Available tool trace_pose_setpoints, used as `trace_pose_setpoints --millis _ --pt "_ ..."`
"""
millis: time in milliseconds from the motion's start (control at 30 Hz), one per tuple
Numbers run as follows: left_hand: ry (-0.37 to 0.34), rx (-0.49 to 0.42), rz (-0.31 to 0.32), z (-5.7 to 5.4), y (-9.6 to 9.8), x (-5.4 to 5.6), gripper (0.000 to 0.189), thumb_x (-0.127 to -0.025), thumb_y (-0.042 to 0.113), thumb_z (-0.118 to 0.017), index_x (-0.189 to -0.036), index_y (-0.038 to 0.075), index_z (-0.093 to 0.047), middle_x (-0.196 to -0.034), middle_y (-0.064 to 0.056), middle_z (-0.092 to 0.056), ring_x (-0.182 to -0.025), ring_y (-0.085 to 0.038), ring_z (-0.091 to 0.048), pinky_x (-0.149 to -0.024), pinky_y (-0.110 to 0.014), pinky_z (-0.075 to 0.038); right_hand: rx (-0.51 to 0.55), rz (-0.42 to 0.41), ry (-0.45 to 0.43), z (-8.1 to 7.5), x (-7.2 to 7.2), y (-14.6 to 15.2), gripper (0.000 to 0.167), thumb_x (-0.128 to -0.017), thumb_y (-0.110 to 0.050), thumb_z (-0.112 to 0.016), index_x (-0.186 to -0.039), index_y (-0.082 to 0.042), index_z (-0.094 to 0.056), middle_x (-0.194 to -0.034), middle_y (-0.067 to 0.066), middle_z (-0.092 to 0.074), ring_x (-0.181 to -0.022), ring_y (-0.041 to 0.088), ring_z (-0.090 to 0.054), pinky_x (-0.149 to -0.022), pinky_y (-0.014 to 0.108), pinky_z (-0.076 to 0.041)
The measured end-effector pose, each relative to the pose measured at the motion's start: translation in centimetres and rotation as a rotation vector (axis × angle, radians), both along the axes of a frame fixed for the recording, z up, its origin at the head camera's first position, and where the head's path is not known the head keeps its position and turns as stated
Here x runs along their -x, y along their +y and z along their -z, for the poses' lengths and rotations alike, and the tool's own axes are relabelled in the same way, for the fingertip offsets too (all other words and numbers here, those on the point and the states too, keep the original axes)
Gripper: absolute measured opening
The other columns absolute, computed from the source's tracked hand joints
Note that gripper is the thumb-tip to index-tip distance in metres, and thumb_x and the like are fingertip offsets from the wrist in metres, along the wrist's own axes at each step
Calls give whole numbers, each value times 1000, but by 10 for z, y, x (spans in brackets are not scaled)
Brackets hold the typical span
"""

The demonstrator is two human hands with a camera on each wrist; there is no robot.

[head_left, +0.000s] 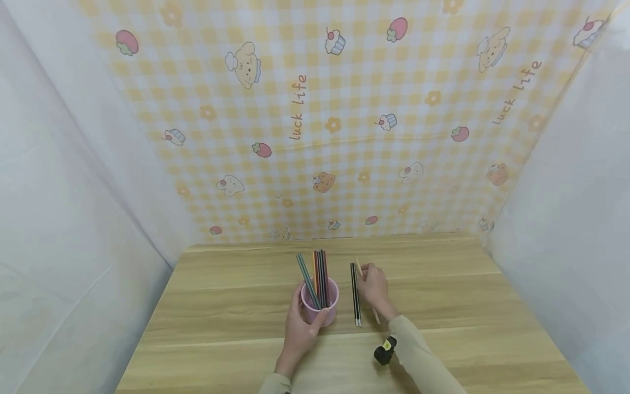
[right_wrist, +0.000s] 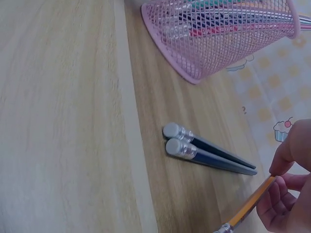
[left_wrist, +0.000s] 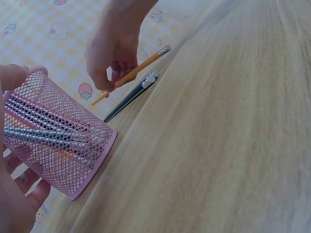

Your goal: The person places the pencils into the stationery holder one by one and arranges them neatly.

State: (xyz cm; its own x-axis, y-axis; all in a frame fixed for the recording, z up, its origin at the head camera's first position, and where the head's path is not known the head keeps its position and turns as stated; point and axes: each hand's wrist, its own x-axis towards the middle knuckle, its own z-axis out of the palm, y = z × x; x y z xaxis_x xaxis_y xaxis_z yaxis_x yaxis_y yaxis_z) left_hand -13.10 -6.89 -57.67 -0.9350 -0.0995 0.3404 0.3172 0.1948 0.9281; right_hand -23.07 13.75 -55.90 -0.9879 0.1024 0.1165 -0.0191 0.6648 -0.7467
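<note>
A pink mesh pencil cup (left_wrist: 63, 141) stands on the table with several pencils (head_left: 321, 276) upright or leaning in it. My left hand (head_left: 301, 327) wraps round the cup's near left side, thumb by the rim. To the right of the cup, my right hand (head_left: 374, 285) pinches a yellow pencil (left_wrist: 141, 67) between thumb and fingers, its eraser end toward me. Two dark pencils (right_wrist: 209, 154) with white erasers lie side by side on the table, between the cup and my right hand.
The wooden table (head_left: 221, 323) reaches back to a yellow checked cloth (head_left: 315, 109) with printed figures. White walls (head_left: 64, 219) rise at both sides. A black wrist device (head_left: 385, 351) sits on the right sleeve.
</note>
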Motion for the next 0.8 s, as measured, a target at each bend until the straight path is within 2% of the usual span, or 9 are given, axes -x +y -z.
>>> trace_pose_setpoints --millis 367,633,800 --pt "27 6 0 2 -1 0 83 -81 12 -83 -152 9 -39 -145 -16 -56 -132 -36 -56 -113 -57 -44 71 -1 33 -8 -2 -5 32 -85 1 -60 -114 12 -66 -96 20 -70 -87 30 -69 -77 44 -62" --pt "40 -5 12 0 0 0 84 -82 12 -83 -153 9 -39 -146 -17 -55 -132 -36 -55 -113 -57 -44 86 10 108 -9 -3 -6 28 -85 2 -62 -111 10 -67 -96 20 -70 -86 32 -70 -79 46 -62" --pt "20 -8 9 1 0 2 85 -80 10 -83 -153 9 -39 -146 -16 -55 -134 -35 -54 -115 -54 -43 126 -2 118 -16 -4 -8 31 -85 2 -61 -115 10 -66 -97 19 -69 -83 28 -69 -74 38 -63"
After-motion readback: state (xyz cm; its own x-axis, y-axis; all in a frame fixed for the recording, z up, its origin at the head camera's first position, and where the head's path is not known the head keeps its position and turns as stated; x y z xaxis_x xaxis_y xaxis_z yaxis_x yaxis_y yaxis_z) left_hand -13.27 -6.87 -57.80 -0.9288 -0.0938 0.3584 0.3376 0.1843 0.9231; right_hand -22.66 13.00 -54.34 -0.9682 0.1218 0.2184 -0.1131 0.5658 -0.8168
